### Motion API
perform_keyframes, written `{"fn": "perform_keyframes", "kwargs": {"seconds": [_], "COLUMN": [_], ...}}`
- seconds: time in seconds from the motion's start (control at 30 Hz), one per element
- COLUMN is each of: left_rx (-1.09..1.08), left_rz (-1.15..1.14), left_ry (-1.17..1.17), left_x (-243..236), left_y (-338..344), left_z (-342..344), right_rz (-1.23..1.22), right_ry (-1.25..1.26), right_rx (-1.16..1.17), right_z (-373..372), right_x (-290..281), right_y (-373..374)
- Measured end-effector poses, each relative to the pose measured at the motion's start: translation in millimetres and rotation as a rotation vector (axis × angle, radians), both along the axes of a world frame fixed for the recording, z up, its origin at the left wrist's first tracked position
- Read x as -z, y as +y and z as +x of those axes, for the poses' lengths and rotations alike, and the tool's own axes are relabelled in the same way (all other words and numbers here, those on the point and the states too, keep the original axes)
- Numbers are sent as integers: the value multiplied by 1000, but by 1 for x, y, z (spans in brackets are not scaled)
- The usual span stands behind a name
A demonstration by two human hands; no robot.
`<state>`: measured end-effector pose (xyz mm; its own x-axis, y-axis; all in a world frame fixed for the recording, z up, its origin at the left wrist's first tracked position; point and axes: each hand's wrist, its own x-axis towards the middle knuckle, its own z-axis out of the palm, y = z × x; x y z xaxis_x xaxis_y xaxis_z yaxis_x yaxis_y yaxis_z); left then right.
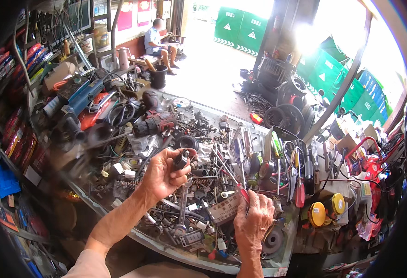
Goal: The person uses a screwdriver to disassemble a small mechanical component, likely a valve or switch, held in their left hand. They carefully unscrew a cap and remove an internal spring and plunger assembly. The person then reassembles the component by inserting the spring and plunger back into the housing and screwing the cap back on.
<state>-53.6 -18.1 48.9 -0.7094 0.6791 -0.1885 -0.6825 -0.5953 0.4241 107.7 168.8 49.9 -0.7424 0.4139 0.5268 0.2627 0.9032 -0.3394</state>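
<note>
My left hand [160, 176] is closed around a small dark metal part [181, 160], raised above the cluttered bench. The exact kind of part cannot be made out. In my right hand [254, 217] is a screwdriver [243, 192] with a red handle, its shaft pointing away from me. Beside that hand lies a brown rectangular plate with printing [224, 210]. A combination wrench [183, 206] rests among loose hardware between my hands. Beyond my left hand are a small black wheel [187, 142] and a red and black power drill [155, 124].
Scissors [293, 175] and several hand tools stand at the bench's right side, near a yellow round case [318, 214]. A blue power tool [85, 95] lies at the far left. Past the bench stand a black bucket [158, 76] and a seated person [155, 44]; wheels [284, 118] are stacked at right.
</note>
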Motion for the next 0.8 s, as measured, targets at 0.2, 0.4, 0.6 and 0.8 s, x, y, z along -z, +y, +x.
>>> {"fn": "perform_keyframes", "kwargs": {"seconds": [0.2,0.4,0.6,0.8], "left_rx": [-82,-110,-141,-155], "left_rz": [-78,-70,-52,-19], "left_ry": [67,42,49,93], "left_x": [2,15,15,19], "left_y": [-14,-26,-29,-37], "left_z": [8,10,6,1], "right_rz": [-52,-528,-608,-521], "right_ry": [329,544,808,659], "right_rx": [-142,-113,-342,-462], "right_z": [4,15,8,14], "right_x": [-10,-15,-18,-18], "right_y": [-9,-27,-34,-33]}}
